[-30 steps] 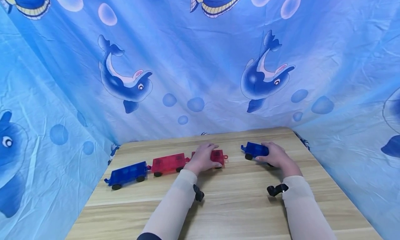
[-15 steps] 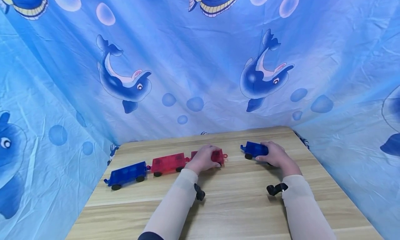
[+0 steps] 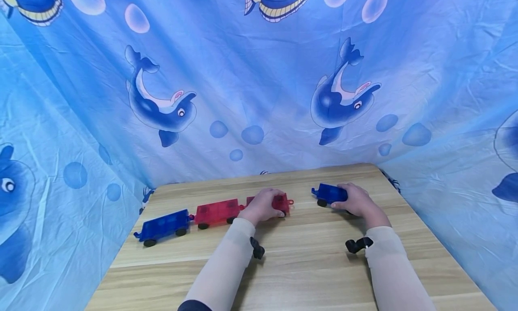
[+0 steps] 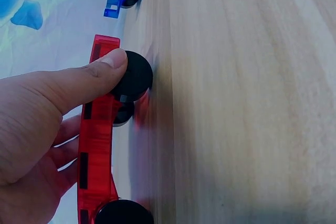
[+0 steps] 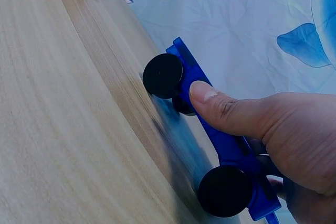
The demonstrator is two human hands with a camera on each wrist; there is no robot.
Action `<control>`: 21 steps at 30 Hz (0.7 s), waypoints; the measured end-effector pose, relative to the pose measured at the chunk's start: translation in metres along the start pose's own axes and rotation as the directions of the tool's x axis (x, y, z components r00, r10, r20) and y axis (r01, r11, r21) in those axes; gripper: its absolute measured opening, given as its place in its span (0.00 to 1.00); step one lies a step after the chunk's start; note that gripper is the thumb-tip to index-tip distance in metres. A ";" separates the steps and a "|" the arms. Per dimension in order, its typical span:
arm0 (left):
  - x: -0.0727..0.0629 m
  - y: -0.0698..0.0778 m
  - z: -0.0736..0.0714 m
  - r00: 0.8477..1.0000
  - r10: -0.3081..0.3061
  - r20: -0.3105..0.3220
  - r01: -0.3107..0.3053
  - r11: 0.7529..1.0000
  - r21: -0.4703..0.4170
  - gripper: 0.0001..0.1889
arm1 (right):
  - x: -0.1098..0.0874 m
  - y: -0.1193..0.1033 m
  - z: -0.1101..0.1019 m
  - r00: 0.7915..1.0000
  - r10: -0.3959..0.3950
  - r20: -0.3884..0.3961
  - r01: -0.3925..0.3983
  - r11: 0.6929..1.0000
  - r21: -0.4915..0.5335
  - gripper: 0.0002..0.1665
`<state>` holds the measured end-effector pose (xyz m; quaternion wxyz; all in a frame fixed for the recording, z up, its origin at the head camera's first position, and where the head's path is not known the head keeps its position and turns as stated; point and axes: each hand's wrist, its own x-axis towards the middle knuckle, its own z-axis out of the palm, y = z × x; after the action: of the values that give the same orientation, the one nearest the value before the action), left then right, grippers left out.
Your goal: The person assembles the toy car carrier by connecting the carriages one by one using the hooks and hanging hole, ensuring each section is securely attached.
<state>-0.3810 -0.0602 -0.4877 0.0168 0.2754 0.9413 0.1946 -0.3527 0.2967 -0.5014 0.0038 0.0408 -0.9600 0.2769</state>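
Near the table's middle, my left hand (image 3: pixel 262 206) grips a see-through red toy train car (image 3: pixel 288 204) from above. In the left wrist view, the thumb (image 4: pixel 107 66) lies against its black wheel (image 4: pixel 135 77), with the other fingers on its far side. Behind it are coupled a second red car (image 3: pixel 217 212) and a blue car (image 3: pixel 163 225), in a row to the left. On the right, my right hand (image 3: pixel 357 200) holds another blue train car (image 3: pixel 329 193), thumb on its near side, wheels close over the wood. A gap separates this car's hook from the red car's loop.
The wooden table (image 3: pixel 299 266) has its back edge against a blue curtain (image 3: pixel 259 99) printed with dolphins and bubbles. Curtain also hangs along both sides. A black mount (image 3: pixel 256 249) sits on the left wrist, another black mount (image 3: pixel 358 245) on the right.
My left fingers have drawn in over the red car. The coupled row has shifted very slightly left. The right hand and its blue car stay in place.
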 end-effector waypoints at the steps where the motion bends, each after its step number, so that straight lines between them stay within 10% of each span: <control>1: 0.000 0.000 0.000 1.000 -0.003 0.002 0.003 1.000 -0.003 0.39 | 0.000 0.000 0.000 1.000 -0.001 0.002 0.001 1.000 0.000 0.53; 21: -0.005 -0.010 -0.003 1.000 -0.004 0.009 0.004 0.999 -0.034 0.38 | 0.003 -0.009 0.009 0.999 -0.048 0.019 0.048 0.999 0.005 0.53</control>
<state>-0.3824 -0.0720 -0.4887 0.0262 0.2742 0.9383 0.2093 -0.3548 0.2835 -0.5043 0.0011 0.0665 -0.9581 0.2786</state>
